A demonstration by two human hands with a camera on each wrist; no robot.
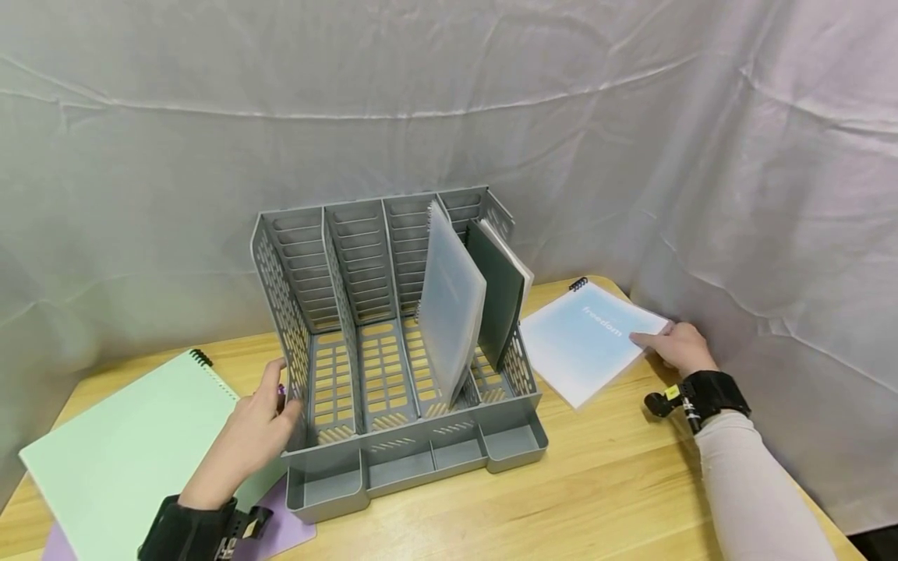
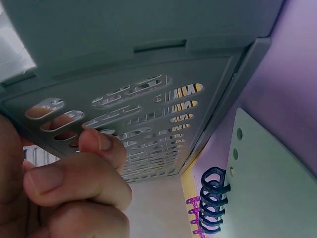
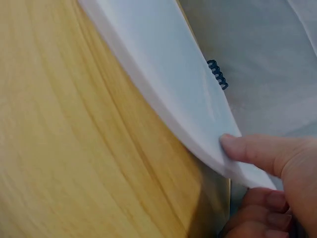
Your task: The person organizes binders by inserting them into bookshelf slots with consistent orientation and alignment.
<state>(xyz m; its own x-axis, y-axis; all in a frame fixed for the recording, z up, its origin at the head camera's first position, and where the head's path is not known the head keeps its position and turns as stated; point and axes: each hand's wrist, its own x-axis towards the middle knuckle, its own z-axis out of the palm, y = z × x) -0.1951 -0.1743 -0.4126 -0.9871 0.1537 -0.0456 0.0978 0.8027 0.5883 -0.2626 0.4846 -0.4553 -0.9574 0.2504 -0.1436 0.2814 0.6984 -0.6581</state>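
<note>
My left hand (image 1: 252,427) grips the left side wall of a grey desk file organizer (image 1: 421,444). In the left wrist view its curled fingers (image 2: 81,186) lie against the slotted panel. A pale blue notebook (image 1: 571,343) marked "freedom", with a black ring binding, lies on the table right of the organizer. My right hand (image 1: 680,348) pinches that notebook's right corner, thumb on top and fingers beneath, as the right wrist view shows. A frosted notebook (image 1: 452,296) and a dark green notebook (image 1: 494,292) stand leaning in the organizer's right-hand slots.
Left of the organizer lies a mint green notebook (image 1: 133,444) over a purple one (image 1: 281,530). Shallow trays (image 1: 515,444) run along the organizer's front. A grey curtain (image 1: 393,140) hangs behind the wooden table (image 1: 575,499).
</note>
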